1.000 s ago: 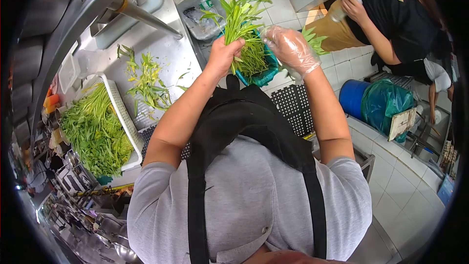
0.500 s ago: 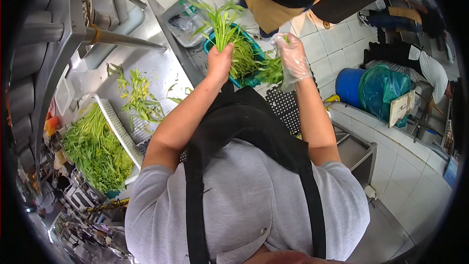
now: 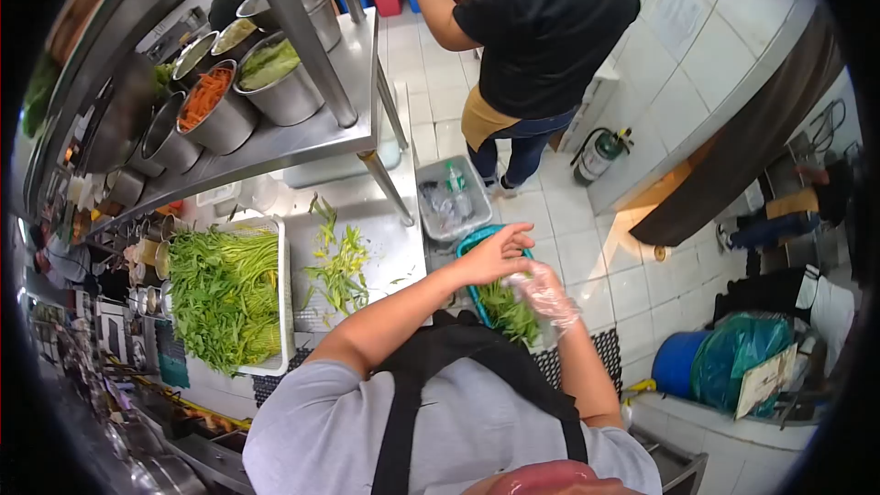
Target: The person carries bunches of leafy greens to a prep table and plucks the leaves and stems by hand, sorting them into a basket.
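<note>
My left hand point(image 3: 495, 257), bare, is over the teal basket point(image 3: 472, 240) with fingers stretched out and nothing visible in them. Close beside it, my right hand point(image 3: 544, 295) wears a clear plastic glove and is closed around a bunch of long-stemmed leafy greens point(image 3: 511, 312). The leaves hang down over the basket's near side. My hands and the bunch hide most of the basket's inside.
A white perforated crate point(image 3: 284, 298) of leafy greens sits left, with loose leaves point(image 3: 339, 261) on the steel counter point(image 3: 390, 252). A grey tub point(image 3: 481, 211) stands beyond the basket. Another person point(image 3: 550, 37) stands ahead. Steel containers point(image 3: 220, 110) line a shelf.
My view has tilted up, showing the shelf and the other person. The stems my left hand held upright are gone from it, and its fingers have opened. Both hands are closer together.
</note>
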Demonstrator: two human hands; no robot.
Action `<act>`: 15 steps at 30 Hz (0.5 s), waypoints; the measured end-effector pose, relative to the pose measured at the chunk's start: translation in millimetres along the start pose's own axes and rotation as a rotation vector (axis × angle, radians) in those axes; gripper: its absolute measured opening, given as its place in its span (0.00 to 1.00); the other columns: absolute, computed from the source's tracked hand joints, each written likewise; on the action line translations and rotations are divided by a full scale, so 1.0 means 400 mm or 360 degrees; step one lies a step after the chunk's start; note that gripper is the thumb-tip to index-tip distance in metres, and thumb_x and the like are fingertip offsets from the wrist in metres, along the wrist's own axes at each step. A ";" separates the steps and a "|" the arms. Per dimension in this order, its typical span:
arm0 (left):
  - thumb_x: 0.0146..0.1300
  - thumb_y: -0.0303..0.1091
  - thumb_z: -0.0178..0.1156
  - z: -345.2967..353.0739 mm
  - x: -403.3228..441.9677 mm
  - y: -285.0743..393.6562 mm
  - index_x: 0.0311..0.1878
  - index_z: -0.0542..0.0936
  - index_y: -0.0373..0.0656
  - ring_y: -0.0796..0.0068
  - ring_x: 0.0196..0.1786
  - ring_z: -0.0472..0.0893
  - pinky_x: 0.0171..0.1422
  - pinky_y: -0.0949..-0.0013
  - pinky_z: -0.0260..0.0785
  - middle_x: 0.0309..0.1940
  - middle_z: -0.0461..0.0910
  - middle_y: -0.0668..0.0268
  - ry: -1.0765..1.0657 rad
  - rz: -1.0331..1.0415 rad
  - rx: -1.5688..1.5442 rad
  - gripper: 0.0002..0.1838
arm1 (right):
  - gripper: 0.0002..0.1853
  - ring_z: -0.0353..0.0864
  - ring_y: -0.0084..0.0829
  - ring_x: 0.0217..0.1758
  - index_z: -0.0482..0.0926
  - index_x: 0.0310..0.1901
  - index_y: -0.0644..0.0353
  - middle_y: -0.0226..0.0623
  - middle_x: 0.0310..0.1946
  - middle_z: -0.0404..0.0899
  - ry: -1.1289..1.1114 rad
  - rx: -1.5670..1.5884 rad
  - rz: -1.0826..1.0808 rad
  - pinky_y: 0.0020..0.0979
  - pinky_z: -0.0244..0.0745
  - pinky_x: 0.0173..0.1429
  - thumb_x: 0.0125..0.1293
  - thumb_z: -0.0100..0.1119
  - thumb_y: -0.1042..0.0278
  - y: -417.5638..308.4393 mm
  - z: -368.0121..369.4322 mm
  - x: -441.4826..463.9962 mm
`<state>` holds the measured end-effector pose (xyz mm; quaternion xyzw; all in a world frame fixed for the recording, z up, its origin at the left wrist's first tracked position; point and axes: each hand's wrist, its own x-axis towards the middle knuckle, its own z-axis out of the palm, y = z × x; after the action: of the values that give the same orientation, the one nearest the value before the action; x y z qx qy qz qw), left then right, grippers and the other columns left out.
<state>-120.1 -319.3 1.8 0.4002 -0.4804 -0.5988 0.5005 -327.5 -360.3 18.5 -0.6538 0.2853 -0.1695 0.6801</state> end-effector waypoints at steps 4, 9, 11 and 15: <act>0.62 0.43 0.86 -0.031 -0.107 0.124 0.88 0.60 0.41 0.66 0.75 0.78 0.82 0.59 0.69 0.73 0.78 0.59 0.0046 0.0111 -0.0015 0.59 | 0.11 0.81 0.23 0.54 0.85 0.56 0.61 0.30 0.53 0.82 -0.0156 0.0282 -0.0432 0.31 0.79 0.57 0.76 0.69 0.71 -0.103 0.111 0.097; 0.56 0.44 0.90 -0.038 -0.262 0.217 0.89 0.59 0.40 0.67 0.75 0.77 0.84 0.58 0.65 0.73 0.77 0.62 0.0399 0.0138 -0.0358 0.63 | 0.07 0.82 0.22 0.50 0.85 0.53 0.61 0.28 0.45 0.83 -0.0444 0.0556 -0.0245 0.30 0.78 0.56 0.79 0.67 0.73 -0.204 0.235 0.171; 0.56 0.41 0.90 -0.045 -0.316 0.235 0.89 0.59 0.40 0.69 0.75 0.75 0.82 0.62 0.66 0.72 0.76 0.63 0.0568 0.0245 -0.0290 0.63 | 0.05 0.82 0.22 0.49 0.85 0.51 0.61 0.28 0.42 0.84 -0.0540 0.0454 -0.0296 0.29 0.78 0.55 0.81 0.66 0.72 -0.233 0.286 0.197; 0.58 0.35 0.88 -0.056 -0.410 0.218 0.86 0.64 0.40 0.69 0.78 0.73 0.84 0.62 0.65 0.75 0.75 0.63 0.0798 0.0064 -0.0151 0.56 | 0.07 0.82 0.23 0.49 0.86 0.53 0.63 0.29 0.43 0.85 -0.0673 0.0067 -0.0532 0.31 0.79 0.58 0.82 0.65 0.70 -0.278 0.353 0.222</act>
<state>-50.6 -165.2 81.6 0.5026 -0.3204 -0.4927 0.6340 -156.3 -312.0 110.9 -0.6984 0.0213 -0.1449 0.7006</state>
